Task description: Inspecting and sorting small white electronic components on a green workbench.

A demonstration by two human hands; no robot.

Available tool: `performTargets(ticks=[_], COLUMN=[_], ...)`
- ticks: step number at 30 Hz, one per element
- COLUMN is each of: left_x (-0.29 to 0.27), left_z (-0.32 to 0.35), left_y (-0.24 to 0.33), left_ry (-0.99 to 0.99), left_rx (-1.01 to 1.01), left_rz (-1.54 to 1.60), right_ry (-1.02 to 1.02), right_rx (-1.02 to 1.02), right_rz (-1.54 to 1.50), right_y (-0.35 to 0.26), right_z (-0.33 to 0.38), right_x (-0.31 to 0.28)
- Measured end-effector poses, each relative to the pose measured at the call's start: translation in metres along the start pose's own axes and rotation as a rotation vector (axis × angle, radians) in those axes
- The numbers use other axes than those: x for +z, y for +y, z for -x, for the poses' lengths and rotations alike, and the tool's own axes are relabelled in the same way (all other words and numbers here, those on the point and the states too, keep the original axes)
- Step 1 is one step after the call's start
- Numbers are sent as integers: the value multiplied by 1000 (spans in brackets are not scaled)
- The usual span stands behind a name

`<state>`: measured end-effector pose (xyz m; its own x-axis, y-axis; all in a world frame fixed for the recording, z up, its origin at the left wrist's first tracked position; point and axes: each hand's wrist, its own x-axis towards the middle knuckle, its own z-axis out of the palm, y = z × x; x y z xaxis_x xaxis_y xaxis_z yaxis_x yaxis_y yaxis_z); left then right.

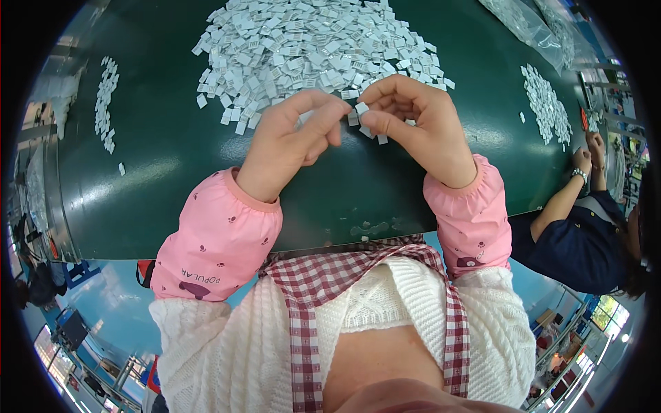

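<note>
While both hands meet just above the middle of the frame, the left hand (292, 134) has its fingers pressed together in a pinch on small white tags (363, 117), and the right hand (413, 120) curls round the same little stack, thumb and fingers closed on it. These tags sit between the fingertips, just off the dark green tabletop (172, 151).

Bare green surface lies to the left of the hands and below them, down to the tabletop's near edge, which curves across the frame just under the pink sleeve covers (220, 241). Directly behind the hands, at top centre, a big heap of tags (310, 48) spreads wide, too many to count. Two smaller groups lie apart: a thin strip of tags (105, 103) at upper left and a patch of tags (546, 103) at upper right. A clear plastic bag (530, 27) lies at the top right. At the right edge, another person's hands (589, 155) rest by the tabletop.
</note>
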<state>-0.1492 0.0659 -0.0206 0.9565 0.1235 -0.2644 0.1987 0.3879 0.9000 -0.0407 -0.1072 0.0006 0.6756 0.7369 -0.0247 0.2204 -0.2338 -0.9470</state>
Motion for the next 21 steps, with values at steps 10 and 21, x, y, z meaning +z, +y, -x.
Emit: performTargets(ticks=[10,21], left_x=[-3,-9], left_z=[2,1], left_y=[0,4], left_ry=[-6,-12], left_rx=[-9,-158], left_rz=[-24,143], right_ry=[-117,-102], right_rx=[122,141], right_rz=[-368,-441], right_y=[-2,1], right_z=[-1,-1], right_x=[6,12])
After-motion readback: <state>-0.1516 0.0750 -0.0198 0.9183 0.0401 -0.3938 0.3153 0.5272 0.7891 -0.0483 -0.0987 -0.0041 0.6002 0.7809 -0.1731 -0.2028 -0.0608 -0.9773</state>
